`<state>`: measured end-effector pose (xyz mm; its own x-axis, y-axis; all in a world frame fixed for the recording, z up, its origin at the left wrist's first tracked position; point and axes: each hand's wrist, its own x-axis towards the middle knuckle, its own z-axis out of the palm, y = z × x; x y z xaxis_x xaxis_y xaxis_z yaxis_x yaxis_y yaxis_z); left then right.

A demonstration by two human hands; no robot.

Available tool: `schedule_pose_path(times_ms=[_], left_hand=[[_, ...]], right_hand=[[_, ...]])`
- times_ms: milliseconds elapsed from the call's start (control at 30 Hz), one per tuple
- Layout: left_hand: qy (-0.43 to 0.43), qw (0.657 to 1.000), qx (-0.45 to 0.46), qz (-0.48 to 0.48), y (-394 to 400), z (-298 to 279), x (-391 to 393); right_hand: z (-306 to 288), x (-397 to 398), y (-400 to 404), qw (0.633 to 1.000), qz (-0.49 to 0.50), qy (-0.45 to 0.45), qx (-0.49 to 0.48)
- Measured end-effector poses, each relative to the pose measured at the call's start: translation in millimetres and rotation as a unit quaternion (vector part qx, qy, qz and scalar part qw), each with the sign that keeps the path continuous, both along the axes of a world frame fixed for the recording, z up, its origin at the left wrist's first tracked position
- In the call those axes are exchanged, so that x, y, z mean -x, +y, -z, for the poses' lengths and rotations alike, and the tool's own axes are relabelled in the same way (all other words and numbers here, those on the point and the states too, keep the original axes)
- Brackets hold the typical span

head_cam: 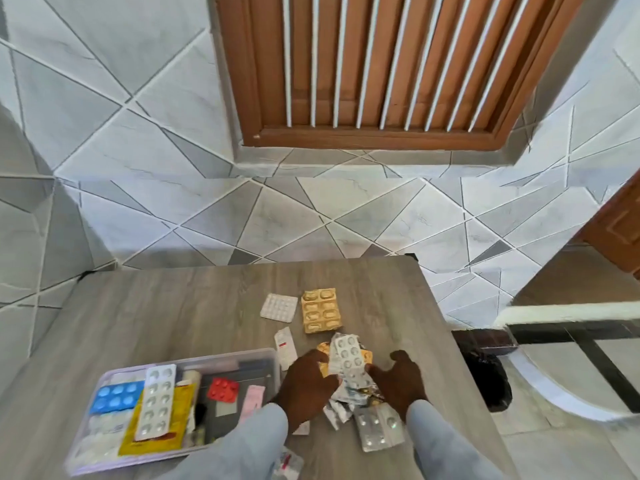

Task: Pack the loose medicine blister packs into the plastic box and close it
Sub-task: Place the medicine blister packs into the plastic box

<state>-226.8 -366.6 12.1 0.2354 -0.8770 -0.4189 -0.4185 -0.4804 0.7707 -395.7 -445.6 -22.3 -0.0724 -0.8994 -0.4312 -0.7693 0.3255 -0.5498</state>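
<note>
Nearest to the camera, two pale blue sleeves reach over the grey wood-grain table (173, 306). The left hand (306, 382) and the right hand (403, 381) close from both sides on a heap of silver foil blister packs (349, 365), fingers curled around its edges and touching it. The heap lies just right of the clear plastic box (273, 358). This box stands open and already holds a blue blister pack (116, 396), a red blister pack (223, 389) and a long silver strip (156, 401). No lid can be seen. Beyond the box, further right, lie a gold foil blister pack (320, 310) and a small white blister pack (278, 307), untouched. The step seems to be gathering; next the heap must be lifted together and carried left over the box wall.
</note>
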Motion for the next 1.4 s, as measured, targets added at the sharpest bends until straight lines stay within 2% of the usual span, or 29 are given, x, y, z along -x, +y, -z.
schedule_pose_path(times_ms=[133, 367, 533, 700, 800, 1000, 1233, 1300, 1400], left_hand=[[-0.048, 0.993, -0.073, -0.078, -13, 17, 17], [0.047, 0.989, -0.056, -0.126, -20, 12, 28], [0.138, 0.954, -0.058, -0.261, -19, 28, 19], [0.243, 0.938, -0.012, -0.245, -16, 40, 8], [0.267, 0.935, 0.000, -0.232, -12, 13, 7], [0.245, 0.924, 0.073, -0.284, 10, -19, -34], [0.129, 0.957, 0.129, -0.224, 65, -19, -135], [0.083, 0.975, 0.110, -0.173, 77, -18, -151], [-0.023, 0.997, 0.058, -0.043, 92, -12, -160]], right_hand=[[5, -1, -15, 0.992, -0.028, -0.106, -0.060], [21, -9, -25, 0.977, -0.052, -0.170, -0.120], [11, -7, -23, 0.954, -0.030, -0.255, -0.155], [-4, -10, -19, 0.944, -0.016, -0.292, -0.149], [-12, -16, -12, 0.946, -0.027, -0.303, -0.113], [-33, -60, 24, 0.948, -0.065, -0.307, -0.053], [-40, -144, 88, 0.959, -0.131, -0.248, -0.036], [-39, -159, 95, 0.971, -0.143, -0.189, -0.016], [-46, -167, 101, 0.979, -0.194, -0.067, 0.019]])
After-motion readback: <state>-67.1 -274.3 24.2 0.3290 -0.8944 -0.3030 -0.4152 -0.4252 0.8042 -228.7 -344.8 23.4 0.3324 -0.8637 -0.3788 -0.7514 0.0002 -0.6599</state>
